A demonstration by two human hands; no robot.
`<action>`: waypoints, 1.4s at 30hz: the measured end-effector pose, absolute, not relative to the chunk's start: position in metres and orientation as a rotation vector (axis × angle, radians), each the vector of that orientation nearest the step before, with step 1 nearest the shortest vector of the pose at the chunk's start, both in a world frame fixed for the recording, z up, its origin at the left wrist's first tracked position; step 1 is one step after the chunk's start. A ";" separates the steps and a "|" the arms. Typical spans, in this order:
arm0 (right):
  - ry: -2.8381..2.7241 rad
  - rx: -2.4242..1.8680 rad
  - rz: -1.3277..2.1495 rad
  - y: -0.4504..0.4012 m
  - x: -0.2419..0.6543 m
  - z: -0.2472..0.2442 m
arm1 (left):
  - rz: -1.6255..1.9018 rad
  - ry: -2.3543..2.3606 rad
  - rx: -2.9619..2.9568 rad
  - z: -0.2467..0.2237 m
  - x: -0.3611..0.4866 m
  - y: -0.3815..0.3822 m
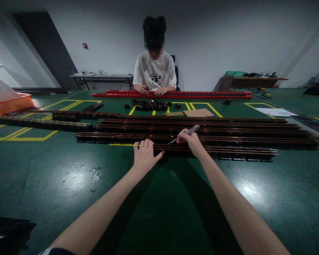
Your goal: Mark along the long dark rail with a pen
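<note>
In the head view, your left hand [144,154] lies at the left part of a long, narrow, dark strip with thin coppery edges [228,153], the nearest of several on the green tabletop with yellow line markings [55,173]. Its thumb is spread wide from the fingers, which bend toward the strip; you cannot tell how firmly they press. Your right hand [190,139] pinches a slim, pen-like tool with a translucent handle and a thin metal shaft [193,129] between thumb and fingers. The tool slants down to the left, its tip at the nearest strip, between your hands; contact cannot be confirmed. Just beyond lies a group of similar dark strips [241,131]. Behind it are a flat brown cardboard sheet [199,113] and a heap of small, glossy black parts [150,105]. Across the table, a co-worker in a white T-shirt [154,72] has both hands at a long red slotted rail [210,95].
</note>
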State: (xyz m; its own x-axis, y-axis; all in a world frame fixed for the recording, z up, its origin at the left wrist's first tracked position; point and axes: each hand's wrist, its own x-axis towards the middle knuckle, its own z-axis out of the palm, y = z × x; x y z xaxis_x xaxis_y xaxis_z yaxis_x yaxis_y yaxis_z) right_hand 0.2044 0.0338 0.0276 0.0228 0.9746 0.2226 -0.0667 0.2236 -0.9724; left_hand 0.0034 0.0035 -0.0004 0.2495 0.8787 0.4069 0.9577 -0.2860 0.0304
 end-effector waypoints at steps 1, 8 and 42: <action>-1.239 -1.004 1.059 0.034 0.205 0.028 | -0.514 -1.720 -2.289 -0.001 0.004 0.003; -1.233 -1.011 1.015 0.035 0.210 0.028 | -0.524 -1.707 -2.287 -0.001 0.003 0.004; -1.153 -0.992 0.998 0.038 0.213 0.024 | -0.658 -1.612 -2.330 -0.006 0.002 0.004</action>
State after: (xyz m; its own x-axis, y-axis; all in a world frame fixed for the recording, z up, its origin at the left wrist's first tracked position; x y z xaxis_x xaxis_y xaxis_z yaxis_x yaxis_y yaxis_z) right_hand 0.2133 0.0380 0.0239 0.1248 0.9623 0.2418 -0.1015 0.2548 -0.9617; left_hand 0.0016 0.0044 -0.0062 0.2932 0.8235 0.4856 0.9281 -0.3670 0.0621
